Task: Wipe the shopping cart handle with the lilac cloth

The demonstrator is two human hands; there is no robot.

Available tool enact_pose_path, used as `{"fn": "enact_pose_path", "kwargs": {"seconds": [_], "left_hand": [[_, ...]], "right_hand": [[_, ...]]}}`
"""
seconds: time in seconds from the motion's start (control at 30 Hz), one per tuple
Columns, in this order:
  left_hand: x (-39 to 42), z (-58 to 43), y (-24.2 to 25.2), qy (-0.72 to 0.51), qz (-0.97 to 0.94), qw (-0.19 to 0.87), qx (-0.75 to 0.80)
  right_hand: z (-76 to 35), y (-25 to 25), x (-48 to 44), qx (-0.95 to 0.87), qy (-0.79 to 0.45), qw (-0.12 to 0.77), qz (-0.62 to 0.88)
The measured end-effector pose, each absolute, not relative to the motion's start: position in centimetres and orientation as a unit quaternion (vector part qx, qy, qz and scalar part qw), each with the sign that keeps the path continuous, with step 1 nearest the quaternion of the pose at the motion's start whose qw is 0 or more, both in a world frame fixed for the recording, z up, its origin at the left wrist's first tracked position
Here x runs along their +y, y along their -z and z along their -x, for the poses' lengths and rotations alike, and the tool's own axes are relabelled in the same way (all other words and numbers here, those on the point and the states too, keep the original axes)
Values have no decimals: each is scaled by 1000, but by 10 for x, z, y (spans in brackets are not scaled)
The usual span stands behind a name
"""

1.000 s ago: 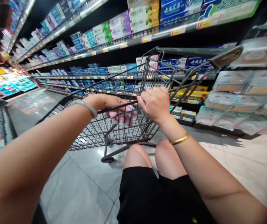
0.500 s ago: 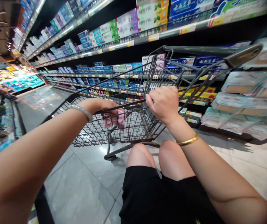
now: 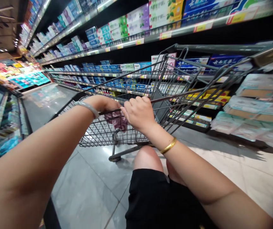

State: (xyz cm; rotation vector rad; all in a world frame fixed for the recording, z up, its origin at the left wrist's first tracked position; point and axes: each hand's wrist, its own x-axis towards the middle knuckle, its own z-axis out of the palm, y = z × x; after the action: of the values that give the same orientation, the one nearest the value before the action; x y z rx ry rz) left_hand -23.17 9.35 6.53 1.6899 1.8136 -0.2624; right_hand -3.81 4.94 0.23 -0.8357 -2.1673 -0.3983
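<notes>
A grey wire shopping cart (image 3: 217,48) stands across my front, its handle bar to the right. Over its near top rail reaches my left hand (image 3: 106,103), with a crumpled pink-mauve cloth (image 3: 116,121) hanging inside the basket wires beneath the fingers. Most of these fingers are hidden behind the rail and my other hand, but they appear closed on the cloth. Wrapped round the same rail is my right hand (image 3: 138,112), close beside the left one. A pale bangle (image 3: 86,108) and a gold bangle (image 3: 169,146) circle my wrists.
Shelves of boxed goods (image 3: 137,20) run along the far side of the cart. Clear-wrapped packages (image 3: 257,108) are stacked at the right. Another shelf unit (image 3: 1,121) borders the aisle at left. Grey floor tiles (image 3: 86,187) lie below, beside my knees (image 3: 148,159).
My right hand has moved left along the rail and is now close to the left hand. The left hand stays by the cloth. The view has shifted slightly, moving the shelves rightward.
</notes>
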Motion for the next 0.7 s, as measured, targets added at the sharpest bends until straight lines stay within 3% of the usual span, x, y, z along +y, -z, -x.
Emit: {"fn": "enact_pose_path", "kwargs": {"seconds": [0.2,0.4,0.7], "left_hand": [[85,257,-68,184,-542,365,735],[89,248,-67,98,-571,429,692],[81,285,-58,183,-481,405,755]], "right_hand": [[33,2,54,-842,181,390,325],[33,4,56,-836,179,401,328],[29,4,57,-846,176,384,325]]}}
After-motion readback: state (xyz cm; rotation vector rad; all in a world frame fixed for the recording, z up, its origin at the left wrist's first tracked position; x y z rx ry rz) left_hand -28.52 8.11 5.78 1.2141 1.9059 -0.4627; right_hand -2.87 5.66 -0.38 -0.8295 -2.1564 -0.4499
